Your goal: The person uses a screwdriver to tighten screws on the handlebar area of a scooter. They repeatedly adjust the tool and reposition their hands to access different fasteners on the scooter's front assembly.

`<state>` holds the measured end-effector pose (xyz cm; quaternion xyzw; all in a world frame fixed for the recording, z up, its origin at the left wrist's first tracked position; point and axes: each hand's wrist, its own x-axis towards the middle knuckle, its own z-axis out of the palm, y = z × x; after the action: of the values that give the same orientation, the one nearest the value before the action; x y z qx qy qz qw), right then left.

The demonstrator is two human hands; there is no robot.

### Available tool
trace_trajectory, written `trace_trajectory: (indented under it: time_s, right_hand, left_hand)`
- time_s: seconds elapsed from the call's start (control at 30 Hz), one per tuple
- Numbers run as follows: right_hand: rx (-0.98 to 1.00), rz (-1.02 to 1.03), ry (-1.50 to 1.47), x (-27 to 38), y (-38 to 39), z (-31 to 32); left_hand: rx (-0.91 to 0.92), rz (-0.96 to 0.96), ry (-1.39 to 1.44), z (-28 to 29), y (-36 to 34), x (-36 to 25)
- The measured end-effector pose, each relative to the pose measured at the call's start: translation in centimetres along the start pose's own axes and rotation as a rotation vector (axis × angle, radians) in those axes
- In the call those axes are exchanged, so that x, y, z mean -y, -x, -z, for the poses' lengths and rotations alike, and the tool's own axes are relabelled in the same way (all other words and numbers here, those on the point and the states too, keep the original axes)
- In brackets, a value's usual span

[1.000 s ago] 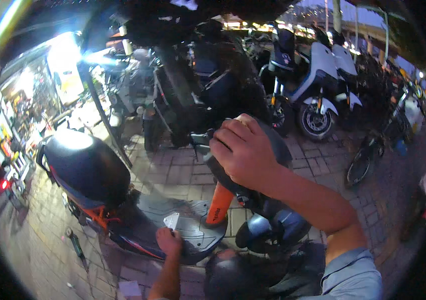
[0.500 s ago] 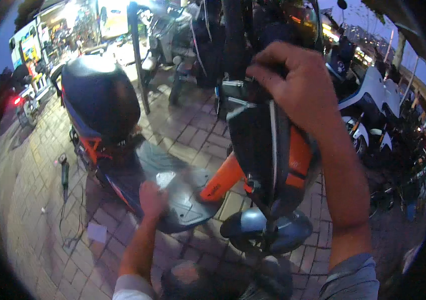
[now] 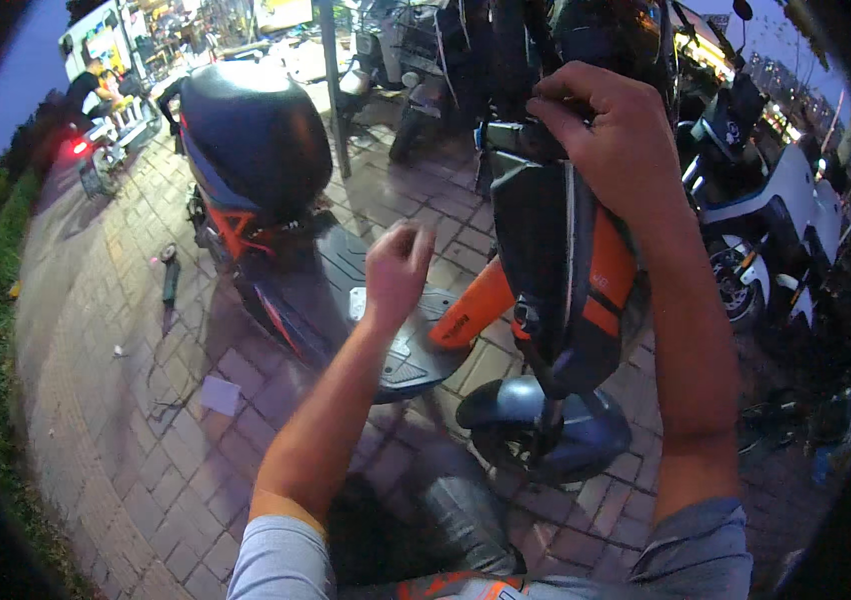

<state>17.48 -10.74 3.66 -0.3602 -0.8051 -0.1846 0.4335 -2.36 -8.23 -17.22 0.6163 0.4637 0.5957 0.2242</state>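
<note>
An electric scooter in black and orange stands before me. Its dark front column [image 3: 536,235] rises on the right, with an orange tube [image 3: 474,302] running down to the grey footboard [image 3: 344,250]. Above that footboard hovers my left hand [image 3: 398,270], fingers curled together; whatever they may hold is hidden. At the top of the column, by the dark handlebar area, my right hand [image 3: 614,130] has thumb and forefinger pinched. Anything between those fingertips is too small or dark to make out. The black seat [image 3: 258,135] lies to the left of the footboard.
A dark front mudguard [image 3: 546,425] sits below the column. On the brick paving lie a dark-handled tool [image 3: 170,275] and a pale sheet [image 3: 222,395]. A post [image 3: 334,95] stands behind the seat. Parked at right is a white scooter [image 3: 786,215]; a hedge [image 3: 1,275] edges the left.
My left hand has lifted off the footboard area, moving up and to the right. My right hand stays pinched at the column top. The whole view has shifted slightly.
</note>
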Motion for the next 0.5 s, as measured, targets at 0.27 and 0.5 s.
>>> trace_trajectory:
  time_s: [0.27, 0.5]
  right_hand:
    - [0.111, 0.262, 0.302, 1.9, 0.3, 0.8]
    - [0.230, 0.373, 0.437, 3.9, 0.5, 0.4]
  left_hand:
    - [0.169, 0.339, 1.321, -2.9, -3.2, -7.9]
    - [0.361, 0.222, 1.343, -1.9, -3.9, -8.1]
